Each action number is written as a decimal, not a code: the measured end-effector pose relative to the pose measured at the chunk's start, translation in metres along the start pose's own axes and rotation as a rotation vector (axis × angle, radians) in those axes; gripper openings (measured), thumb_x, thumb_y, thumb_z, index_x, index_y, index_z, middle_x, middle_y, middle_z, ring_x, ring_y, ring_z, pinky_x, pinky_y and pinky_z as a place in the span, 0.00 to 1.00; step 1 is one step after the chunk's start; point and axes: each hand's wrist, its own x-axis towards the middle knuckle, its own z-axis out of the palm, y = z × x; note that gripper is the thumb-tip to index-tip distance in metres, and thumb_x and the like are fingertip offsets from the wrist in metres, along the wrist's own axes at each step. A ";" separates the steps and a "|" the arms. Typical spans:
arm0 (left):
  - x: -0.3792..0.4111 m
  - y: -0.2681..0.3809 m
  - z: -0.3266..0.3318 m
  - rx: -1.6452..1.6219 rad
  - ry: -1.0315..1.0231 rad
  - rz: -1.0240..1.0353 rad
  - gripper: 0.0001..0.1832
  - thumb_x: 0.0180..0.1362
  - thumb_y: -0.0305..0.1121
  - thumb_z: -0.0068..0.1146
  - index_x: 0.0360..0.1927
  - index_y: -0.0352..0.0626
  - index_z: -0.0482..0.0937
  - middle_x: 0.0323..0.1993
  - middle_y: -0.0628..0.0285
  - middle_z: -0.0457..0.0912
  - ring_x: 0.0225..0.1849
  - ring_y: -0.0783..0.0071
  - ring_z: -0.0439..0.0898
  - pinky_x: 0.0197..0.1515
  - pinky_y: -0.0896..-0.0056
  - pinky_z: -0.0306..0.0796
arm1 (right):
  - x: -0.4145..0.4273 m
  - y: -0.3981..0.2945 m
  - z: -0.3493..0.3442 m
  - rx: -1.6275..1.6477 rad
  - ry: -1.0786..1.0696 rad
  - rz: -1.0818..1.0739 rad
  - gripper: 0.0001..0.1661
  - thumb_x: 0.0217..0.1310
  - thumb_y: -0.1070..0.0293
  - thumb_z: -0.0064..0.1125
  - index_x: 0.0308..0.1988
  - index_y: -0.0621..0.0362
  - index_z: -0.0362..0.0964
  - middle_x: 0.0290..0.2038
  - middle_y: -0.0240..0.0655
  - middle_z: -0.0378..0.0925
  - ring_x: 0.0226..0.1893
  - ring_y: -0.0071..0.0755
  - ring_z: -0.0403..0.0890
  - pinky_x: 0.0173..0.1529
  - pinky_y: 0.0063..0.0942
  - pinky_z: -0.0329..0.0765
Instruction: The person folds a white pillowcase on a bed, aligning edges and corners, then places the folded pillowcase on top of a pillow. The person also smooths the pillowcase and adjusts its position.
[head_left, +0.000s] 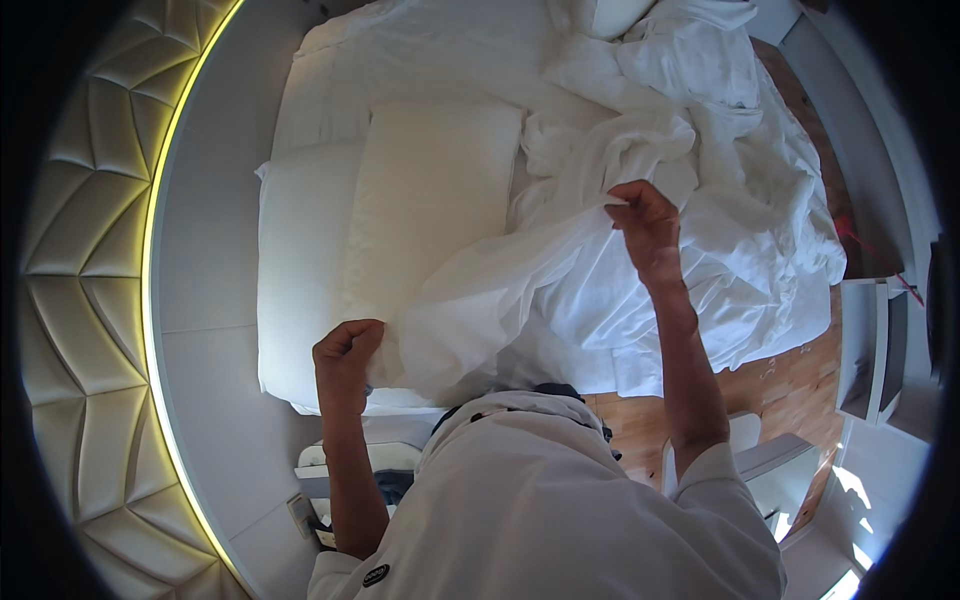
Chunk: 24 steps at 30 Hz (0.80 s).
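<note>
Thin white bed linen (480, 292) is stretched between my two hands above the near side of the bed. My left hand (345, 364) grips one edge at the lower left, fingers curled closed. Farther out to the right, my right hand (651, 229) pinches another part of the edge between thumb and fingers. Beneath and beyond the linen lies a cream-white pillow (439, 169), its near end partly covered. A second pale pillow (307, 247) lies to its left, partly under the first. Whether the held linen joins the crumpled heap at right cannot be told.
Rumpled white bedding (720, 225) spreads across the bed's right side, with another pillow (611, 15) at the far edge. A padded headboard panel (90, 315) with a lit strip lines the left. A bedside cabinet (360, 457) stands near my left arm; wooden flooring (795, 386) shows at right.
</note>
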 end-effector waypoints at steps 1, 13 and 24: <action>0.001 -0.001 -0.002 -0.012 0.017 0.013 0.06 0.56 0.25 0.62 0.37 0.34 0.84 0.27 0.68 0.82 0.28 0.86 0.75 0.33 0.84 0.68 | 0.005 -0.008 -0.002 0.028 -0.001 -0.026 0.08 0.54 0.82 0.59 0.36 0.61 0.76 0.27 0.24 0.75 0.29 0.13 0.71 0.36 0.16 0.70; 0.005 0.000 -0.052 -0.219 0.280 0.262 0.09 0.58 0.30 0.63 0.37 0.34 0.83 0.29 0.64 0.82 0.30 0.81 0.76 0.38 0.78 0.71 | 0.035 -0.074 -0.060 -0.025 0.115 -0.224 0.11 0.54 0.79 0.58 0.40 0.61 0.78 0.31 0.28 0.79 0.28 0.17 0.74 0.37 0.18 0.72; 0.013 0.048 -0.059 -0.106 0.272 0.501 0.11 0.57 0.30 0.65 0.41 0.35 0.84 0.31 0.65 0.83 0.34 0.83 0.76 0.43 0.81 0.69 | 0.030 -0.111 -0.067 -0.040 0.157 -0.293 0.08 0.55 0.75 0.62 0.38 0.60 0.79 0.29 0.24 0.78 0.27 0.13 0.71 0.35 0.16 0.68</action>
